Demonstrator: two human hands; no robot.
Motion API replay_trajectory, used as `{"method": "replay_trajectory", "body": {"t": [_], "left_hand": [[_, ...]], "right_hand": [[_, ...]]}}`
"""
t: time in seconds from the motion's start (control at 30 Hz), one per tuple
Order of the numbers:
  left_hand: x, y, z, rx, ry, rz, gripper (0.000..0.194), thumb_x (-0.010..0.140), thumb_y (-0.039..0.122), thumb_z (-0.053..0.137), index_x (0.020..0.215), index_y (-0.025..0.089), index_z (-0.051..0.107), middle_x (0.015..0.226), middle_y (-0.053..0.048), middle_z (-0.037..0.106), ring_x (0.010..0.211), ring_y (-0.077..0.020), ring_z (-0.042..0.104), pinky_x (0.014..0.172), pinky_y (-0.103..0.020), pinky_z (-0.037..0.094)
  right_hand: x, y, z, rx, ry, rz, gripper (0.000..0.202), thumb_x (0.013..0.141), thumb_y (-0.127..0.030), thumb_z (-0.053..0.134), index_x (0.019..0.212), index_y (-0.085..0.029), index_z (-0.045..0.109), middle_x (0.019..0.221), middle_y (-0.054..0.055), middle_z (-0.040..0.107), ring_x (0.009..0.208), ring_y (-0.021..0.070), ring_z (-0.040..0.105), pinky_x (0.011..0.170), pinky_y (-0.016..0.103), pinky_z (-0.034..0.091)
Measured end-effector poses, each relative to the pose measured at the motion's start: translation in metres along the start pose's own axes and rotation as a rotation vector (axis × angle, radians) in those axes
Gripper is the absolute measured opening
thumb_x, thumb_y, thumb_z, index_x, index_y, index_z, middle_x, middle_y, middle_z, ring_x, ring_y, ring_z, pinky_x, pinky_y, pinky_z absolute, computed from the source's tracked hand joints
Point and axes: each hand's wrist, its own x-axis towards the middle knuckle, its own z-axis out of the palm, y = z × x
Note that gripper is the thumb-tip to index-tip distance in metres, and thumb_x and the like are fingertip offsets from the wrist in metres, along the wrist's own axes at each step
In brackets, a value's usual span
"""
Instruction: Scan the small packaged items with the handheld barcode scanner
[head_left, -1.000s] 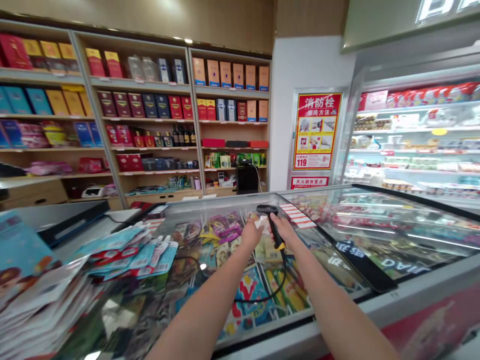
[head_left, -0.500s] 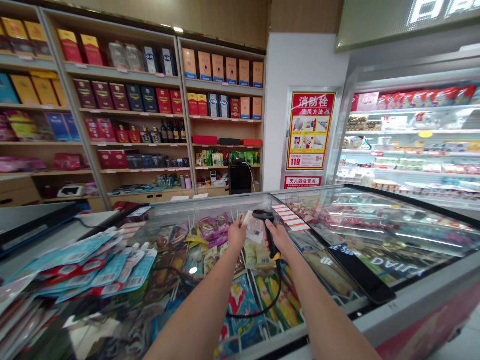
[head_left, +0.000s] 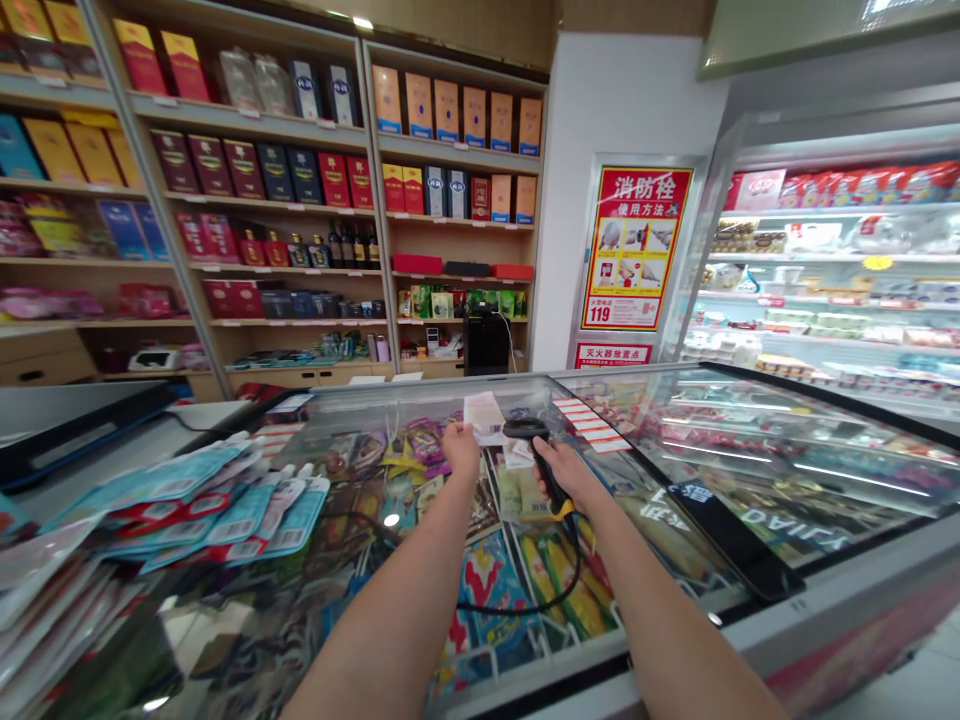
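Pinching a flat, papery white slip (head_left: 484, 412) at the scanner's (head_left: 556, 492) 10 o'clock, the person's left hand (head_left: 462, 448) has it up while the right hand (head_left: 562, 474) wraps that hard black grip. Both in hand, can't tell if reading's done or left; glossy pouches (head_left: 262, 515) at 8 o'clock

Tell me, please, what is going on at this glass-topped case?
A person's right hand grips a black handheld scanner, while the left hand pinches a small, pale, flat item by its edge. Both are held out over the glass-topped case, with the scanner's head close to the pale item; whether they touch is hard to tell. A black cable loops below the scanner, and blue-and-red pouches lie heaped to the left.
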Motion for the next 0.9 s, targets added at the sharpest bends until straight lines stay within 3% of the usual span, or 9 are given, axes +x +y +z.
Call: {"method": "replay_trajectory", "body": {"t": [0.43, 0.73, 0.9], "left_hand": [[-0.007, 0.009, -0.005, 0.111, -0.072, -0.032, 0.007, 0.075, 0.017, 0.049, 0.069, 0.018, 0.053, 0.061, 0.001, 0.058, 0.056, -0.013, 0.056, 0.056, -0.023, 0.043], [-0.004, 0.0, -0.002, 0.19, -0.062, -0.029, 0.009, 0.075, 0.018, 0.05, 0.069, 0.017, 0.056, 0.064, -0.001, 0.061, 0.063, -0.0143, 0.06, 0.06, -0.024, 0.046], [-0.003, 0.006, -0.016, 0.23, -0.137, 0.024, 0.007, 0.069, 0.02, 0.059, 0.073, 0.015, 0.062, 0.065, -0.005, 0.064, 0.069, -0.0181, 0.062, 0.062, -0.027, 0.046]], "right_hand": [[-0.002, 0.0, 0.0, -0.021, -0.002, 0.012, 0.03, 0.089, -0.048, 0.049, 0.08, -0.02, 0.047, 0.051, -0.005, 0.053, 0.036, 0.0094, 0.048, 0.034, 0.02, 0.043], [-0.003, 0.002, 0.001, -0.003, -0.017, 0.022, 0.028, 0.089, -0.048, 0.05, 0.081, -0.02, 0.048, 0.051, -0.004, 0.053, 0.036, 0.0102, 0.048, 0.034, 0.021, 0.043], [-0.005, 0.003, 0.011, 0.068, -0.035, 0.023, 0.027, 0.091, -0.044, 0.046, 0.083, -0.019, 0.049, 0.05, -0.004, 0.053, 0.035, 0.0099, 0.048, 0.034, 0.021, 0.043]]}}
